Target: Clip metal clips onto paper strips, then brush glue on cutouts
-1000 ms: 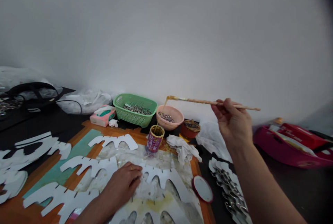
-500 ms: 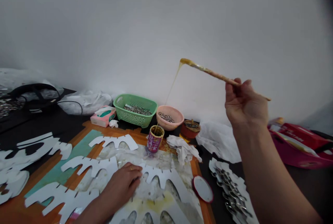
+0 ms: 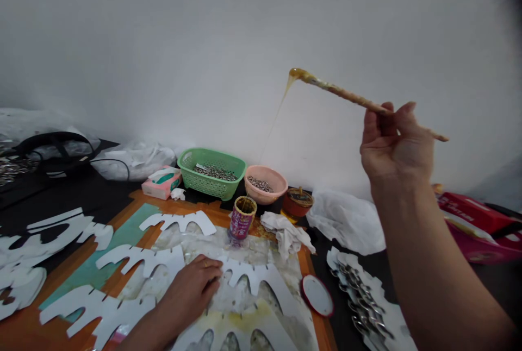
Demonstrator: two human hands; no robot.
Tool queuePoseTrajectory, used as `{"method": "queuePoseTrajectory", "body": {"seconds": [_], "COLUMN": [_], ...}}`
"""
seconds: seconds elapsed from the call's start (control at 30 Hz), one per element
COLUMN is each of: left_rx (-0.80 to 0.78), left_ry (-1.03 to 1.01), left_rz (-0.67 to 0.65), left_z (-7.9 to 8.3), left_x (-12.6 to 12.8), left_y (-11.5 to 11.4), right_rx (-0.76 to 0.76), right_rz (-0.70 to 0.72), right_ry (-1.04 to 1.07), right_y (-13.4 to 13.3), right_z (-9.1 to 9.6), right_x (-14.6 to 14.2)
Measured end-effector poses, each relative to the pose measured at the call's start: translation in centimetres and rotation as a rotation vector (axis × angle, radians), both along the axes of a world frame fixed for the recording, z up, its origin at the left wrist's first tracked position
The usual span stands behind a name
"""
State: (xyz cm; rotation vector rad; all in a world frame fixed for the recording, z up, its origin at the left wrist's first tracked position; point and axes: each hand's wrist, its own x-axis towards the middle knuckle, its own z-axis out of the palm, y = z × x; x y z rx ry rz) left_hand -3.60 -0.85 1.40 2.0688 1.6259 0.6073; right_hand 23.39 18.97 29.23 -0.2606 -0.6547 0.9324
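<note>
Of the 2 hands, the right hand (image 3: 397, 147) was raised high in a closed pinch (wrist seemingly bent back a little, though the angle made that hard to judge), its forearm rising from the lower corner; the left hand (image 3: 191, 291) lay low, palm down, fingers lightly curled.

The right hand (image 3: 397, 147) and its wooden stick (image 3: 346, 93) have lots of room in the air before the white wall (image 3: 244, 41). Going down, they would meet the crumpled rag (image 3: 287, 234), the pink bowl (image 3: 261, 183) and the painted can (image 3: 242, 218). The left hand (image 3: 191, 291) lies on paper cutouts (image 3: 253, 277), near the can.
</note>
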Motion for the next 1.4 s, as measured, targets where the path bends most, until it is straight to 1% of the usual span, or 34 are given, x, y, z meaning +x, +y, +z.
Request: {"method": "queuePoseTrajectory", "body": {"seconds": [0.1, 0.2, 0.3, 0.47, 0.53, 0.6, 0.7, 0.83, 1.07, 1.23, 1.4], "left_rx": [-0.007, -0.017, -0.019, -0.002, -0.007, -0.015, -0.032, -0.051, -0.011, -0.022, -0.006], "left_ry": [-0.002, 0.002, 0.004, -0.005, 0.000, 0.006, 0.009, 0.012, 0.003, 0.005, -0.003], "left_rz": [0.008, 0.015, 0.016, 0.020, 0.021, 0.023, 0.030, 0.029, 0.025, 0.032, 0.027], "left_z": [0.0, 0.0, -0.1, -0.4, -0.4, -0.3, 0.0, 0.2, -0.6, -0.6, -0.5], "left_x": [0.0, 0.0, 0.0, -0.1, -0.1, 0.0, 0.1, 0.1, 0.0, 0.0, 0.0], "left_y": [0.0, 0.0, 0.0, 0.1, 0.2, 0.2, 0.1, 0.0, 0.2, 0.1, 0.0], "right_rx": [-0.026, -0.087, -0.171, -0.321, -0.373, -0.415, -0.461, -0.507, -0.534, -0.506, -0.478], "right_rz": [-0.008, -0.011, 0.015, 0.119, 0.162, 0.187, 0.206, 0.238, 0.269, 0.256, 0.244], "right_ry": [-0.004, -0.020, -0.062, -0.171, -0.206, -0.221, -0.227, -0.229, -0.204, -0.182, -0.171], "right_y": [0.2, 0.4, 0.1, -1.1, -1.5, -1.8, -1.9, -2.2, -2.8, -2.6, -2.4], "right_z": [-0.8, -2.8, -6.0, -12.6, -14.9, -16.8, -18.6, -19.7, -19.9, -19.6, -18.6], "right_x": [0.3, 0.6, 0.7, 0.9, 1.0, 1.2, 1.4, 1.6, 1.7, 1.5, 1.4]}}
